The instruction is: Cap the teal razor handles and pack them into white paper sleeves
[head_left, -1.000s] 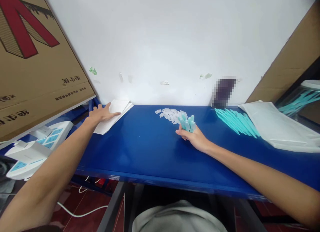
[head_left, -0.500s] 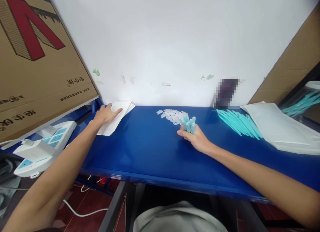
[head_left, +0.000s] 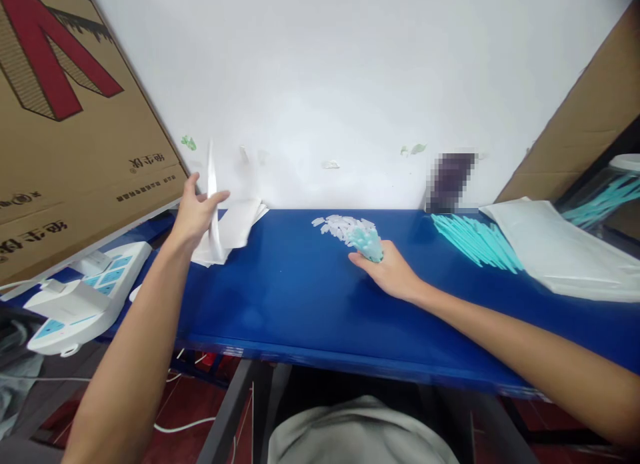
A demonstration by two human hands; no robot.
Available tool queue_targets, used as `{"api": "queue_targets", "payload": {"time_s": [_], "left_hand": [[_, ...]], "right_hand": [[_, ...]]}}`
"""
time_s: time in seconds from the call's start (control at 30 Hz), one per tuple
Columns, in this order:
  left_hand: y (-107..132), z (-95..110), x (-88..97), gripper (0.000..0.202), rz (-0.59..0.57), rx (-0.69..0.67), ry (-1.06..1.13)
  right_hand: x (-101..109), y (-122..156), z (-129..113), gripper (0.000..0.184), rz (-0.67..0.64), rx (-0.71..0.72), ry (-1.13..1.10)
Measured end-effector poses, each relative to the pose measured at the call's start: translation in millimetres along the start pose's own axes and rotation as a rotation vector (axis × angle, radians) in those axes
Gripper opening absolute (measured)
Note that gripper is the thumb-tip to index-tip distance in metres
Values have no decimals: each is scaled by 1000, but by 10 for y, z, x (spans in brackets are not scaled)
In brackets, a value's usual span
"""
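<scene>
My left hand (head_left: pixel 196 211) pinches a thin white paper-like packet (head_left: pixel 213 177), held upright and seen nearly edge-on. Below it, more flat white packets (head_left: pixel 237 224) lie in a stack on the blue table (head_left: pixel 280 297). My right hand (head_left: pixel 390 269) is wrapped around a bundle of thin turquoise sticks (head_left: pixel 367 241), their ends pointing towards the wall. Just behind the bundle lies a heap of small whitish translucent pieces (head_left: pixel 334 225), partly hidden by it. What the small pieces are I cannot tell.
More turquoise sticks (head_left: pixel 477 241) lie at the right, beside a white plastic bag (head_left: pixel 570 251). A clear jar (head_left: pixel 605 197) holds similar sticks. At the left are a power strip (head_left: pixel 107 284) and a large cardboard box (head_left: pixel 90 137). A white wall (head_left: pixel 310 84) stands behind.
My left hand has lifted a white packet off the stack and tipped it upright. The right hand has shifted slightly, tilting the stick bundle further towards the wall.
</scene>
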State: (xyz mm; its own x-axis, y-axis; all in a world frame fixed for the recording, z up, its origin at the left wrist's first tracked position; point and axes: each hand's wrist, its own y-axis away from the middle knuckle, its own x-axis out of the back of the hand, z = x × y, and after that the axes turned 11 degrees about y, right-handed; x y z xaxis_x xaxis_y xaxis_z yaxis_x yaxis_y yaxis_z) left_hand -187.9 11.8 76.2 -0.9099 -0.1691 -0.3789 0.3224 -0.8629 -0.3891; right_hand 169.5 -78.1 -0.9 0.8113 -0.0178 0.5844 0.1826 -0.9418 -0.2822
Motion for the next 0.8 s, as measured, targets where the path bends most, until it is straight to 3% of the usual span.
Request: {"api": "queue_targets", "payload": {"time_s": [0.1,0.23,0.5,0.6,0.7,0.8], "left_hand": [[507,97,-443,31,22,77,243],[1112,-12,-867,31,100,104,447],[1588,-236,-1163,32,337,56,656],[1771,-295,-1317,30,405,49,689],[1946,-356,-1461,28,356,110,739],[2045,-368,-1557,31,239,269,809]], "right_hand": [[26,-16,-229,35,-48,17,96],[58,1,-487,23,-122,120,269],[90,190,-536,12,-188,233,922],[154,222,-618,7,-207,215,1089],[340,137,-755,17,-221,195,1136],[618,-17,-955,41,-371,310,1020]]}}
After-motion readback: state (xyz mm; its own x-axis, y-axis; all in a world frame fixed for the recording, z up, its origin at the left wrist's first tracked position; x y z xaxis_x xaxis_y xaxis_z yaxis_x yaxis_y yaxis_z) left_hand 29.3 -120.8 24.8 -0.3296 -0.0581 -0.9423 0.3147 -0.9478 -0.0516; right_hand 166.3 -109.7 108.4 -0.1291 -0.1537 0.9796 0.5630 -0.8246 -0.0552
